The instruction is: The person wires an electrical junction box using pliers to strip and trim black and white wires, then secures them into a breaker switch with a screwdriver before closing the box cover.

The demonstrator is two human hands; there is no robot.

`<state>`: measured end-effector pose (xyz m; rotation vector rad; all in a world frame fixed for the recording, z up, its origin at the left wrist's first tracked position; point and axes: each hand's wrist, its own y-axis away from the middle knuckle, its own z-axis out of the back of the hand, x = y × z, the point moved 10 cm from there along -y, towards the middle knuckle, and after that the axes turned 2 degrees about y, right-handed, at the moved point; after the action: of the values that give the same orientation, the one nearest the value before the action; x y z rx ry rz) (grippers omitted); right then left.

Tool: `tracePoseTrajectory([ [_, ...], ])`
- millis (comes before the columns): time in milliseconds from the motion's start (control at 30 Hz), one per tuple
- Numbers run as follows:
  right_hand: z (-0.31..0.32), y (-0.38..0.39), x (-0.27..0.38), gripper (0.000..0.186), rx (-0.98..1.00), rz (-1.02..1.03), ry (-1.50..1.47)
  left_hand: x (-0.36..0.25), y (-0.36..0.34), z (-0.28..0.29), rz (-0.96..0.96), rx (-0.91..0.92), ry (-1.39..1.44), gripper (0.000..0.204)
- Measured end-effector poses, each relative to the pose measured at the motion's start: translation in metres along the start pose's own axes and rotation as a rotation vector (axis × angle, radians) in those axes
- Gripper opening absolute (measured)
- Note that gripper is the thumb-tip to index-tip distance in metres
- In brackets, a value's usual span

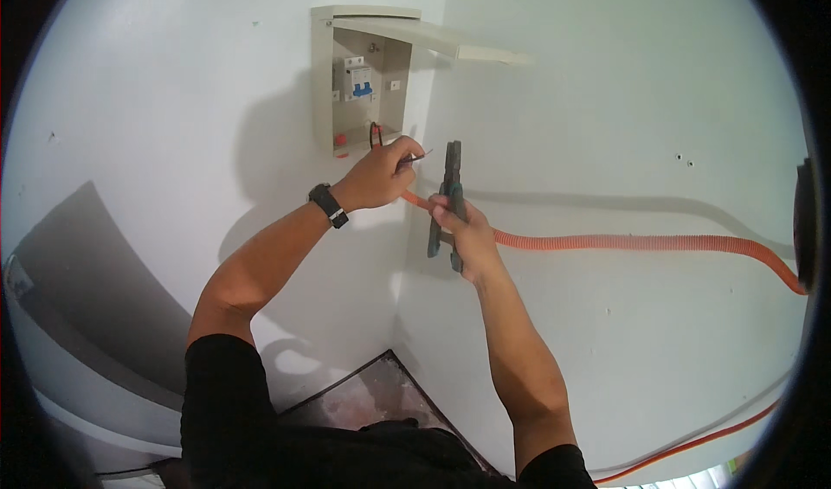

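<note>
Pliers (451, 182) fill right hand (473, 236) (left hand (374, 180) pinches wire (415, 157)).

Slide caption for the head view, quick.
Left hand holds a dark wire, right hand the pliers, by an open breaker box.

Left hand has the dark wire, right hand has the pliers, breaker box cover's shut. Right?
Not quite: the cover of the breaker box is open, as the head view shows. The left hand does have the dark wire, and the right hand the pliers.
</note>
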<state>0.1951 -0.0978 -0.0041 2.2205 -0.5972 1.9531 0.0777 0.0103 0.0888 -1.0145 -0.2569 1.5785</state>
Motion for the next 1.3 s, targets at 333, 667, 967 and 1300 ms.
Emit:
tracePoseTrajectory([
  [333, -0.003, -0.044, 0.052, 0.026, -0.177, 0.359, 0.314, -0.004, -0.001, 0.007, 0.110, -0.004, 0.130, 0.018],
  [667, -0.009, -0.051, 0.064, 0.028, -0.215, 0.519, 0.470, -0.010, 0.004, 0.009, -0.043, 0.083, -0.093, 0.035],
  [967, 0.008, -0.051, 0.025, 0.026, -0.210, 0.271, 0.265, -0.015, 0.001, 0.032, -0.199, -0.068, -0.298, 0.022],
  [1300, 0.002, -0.025, 0.016, 0.021, -0.219, 0.295, 0.577, 0.001, 0.004, 0.006, -0.081, 0.053, 0.046, 0.022],
])
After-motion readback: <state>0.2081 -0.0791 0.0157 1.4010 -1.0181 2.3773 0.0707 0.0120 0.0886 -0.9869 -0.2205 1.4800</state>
